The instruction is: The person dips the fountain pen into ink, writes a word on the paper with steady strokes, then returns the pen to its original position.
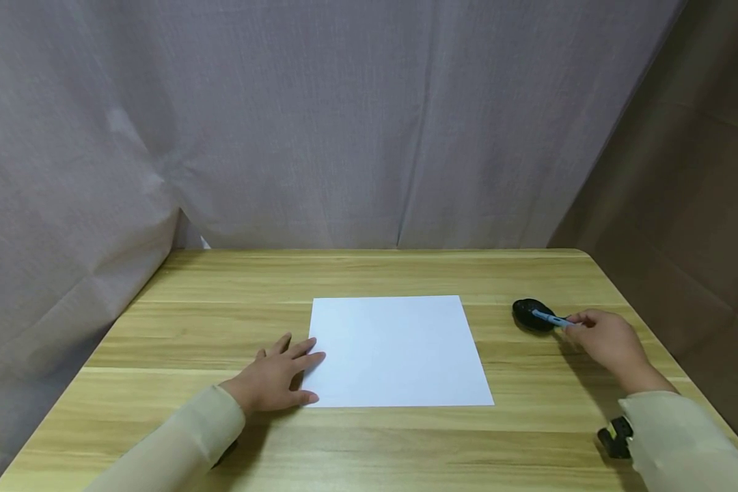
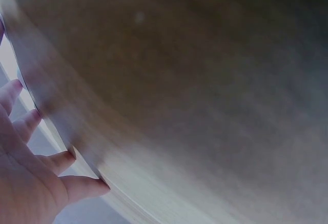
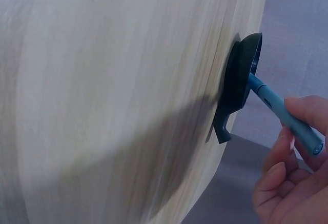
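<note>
Pale beige sleeves (image 1: 689, 444) show, with black wrist-worn devices (image 1: 618, 439) beneath.

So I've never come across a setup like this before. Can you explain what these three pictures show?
There's no robot here, just a person's two bare hands. The wide picture comes from a camera worn on the head, looking forward and down. The other two come from cameras on the left and right wrists, each facing that hand's work.

On the wood-grain table lie a white sheet of paper and a black dish-like object. The left hand rests spread fingers at the sheet's left edge. The right hand holds a blue pen, its far end at the black object.
</note>
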Motion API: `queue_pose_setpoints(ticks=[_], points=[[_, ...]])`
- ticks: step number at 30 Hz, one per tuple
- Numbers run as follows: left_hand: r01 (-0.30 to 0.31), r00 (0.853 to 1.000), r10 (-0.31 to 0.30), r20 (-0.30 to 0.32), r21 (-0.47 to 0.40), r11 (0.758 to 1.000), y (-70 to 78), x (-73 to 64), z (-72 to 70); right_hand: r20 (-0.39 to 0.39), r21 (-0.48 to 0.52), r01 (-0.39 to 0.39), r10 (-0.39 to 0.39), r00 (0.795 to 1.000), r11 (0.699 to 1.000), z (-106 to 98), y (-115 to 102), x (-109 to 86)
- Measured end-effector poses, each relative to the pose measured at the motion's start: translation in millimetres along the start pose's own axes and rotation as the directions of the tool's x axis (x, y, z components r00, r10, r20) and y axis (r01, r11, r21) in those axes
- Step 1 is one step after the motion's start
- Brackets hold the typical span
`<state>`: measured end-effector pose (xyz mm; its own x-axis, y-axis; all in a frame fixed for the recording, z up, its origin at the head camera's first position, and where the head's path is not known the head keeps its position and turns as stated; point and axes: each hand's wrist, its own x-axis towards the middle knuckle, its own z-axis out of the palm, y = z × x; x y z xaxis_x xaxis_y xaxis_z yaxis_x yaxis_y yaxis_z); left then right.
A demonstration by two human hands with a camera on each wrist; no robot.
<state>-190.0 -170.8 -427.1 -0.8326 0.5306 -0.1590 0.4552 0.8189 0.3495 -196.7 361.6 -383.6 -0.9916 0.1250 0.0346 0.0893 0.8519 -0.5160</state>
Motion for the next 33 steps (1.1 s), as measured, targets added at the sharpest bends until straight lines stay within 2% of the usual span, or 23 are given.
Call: queue_pose_setpoints(ticks=[11, 20, 33], points=[[-0.005, 1.0, 0.005, 0.001, -0.012, 1.0, -0.5, 0.9, 0.9, -0.073, 0.06, -0.002, 0.006, 0.997, 0.998, 4, -1, 4.3], [-0.001, 1.0, 0.001, 0.0, -0.005, 1.0, -2.3, 0.5, 1.6, -0.092, 0.09, -0.011, 0.019, 0.996, 0.996, 6, -3, 8.1], [-0.002, 1.0, 0.002, -0.001, 0.002, 1.0, -1.8, 0.4, 1.7, -0.131, 0.074, 0.029, -0.019, 0.991, 0.997, 7, -14, 13.9]])
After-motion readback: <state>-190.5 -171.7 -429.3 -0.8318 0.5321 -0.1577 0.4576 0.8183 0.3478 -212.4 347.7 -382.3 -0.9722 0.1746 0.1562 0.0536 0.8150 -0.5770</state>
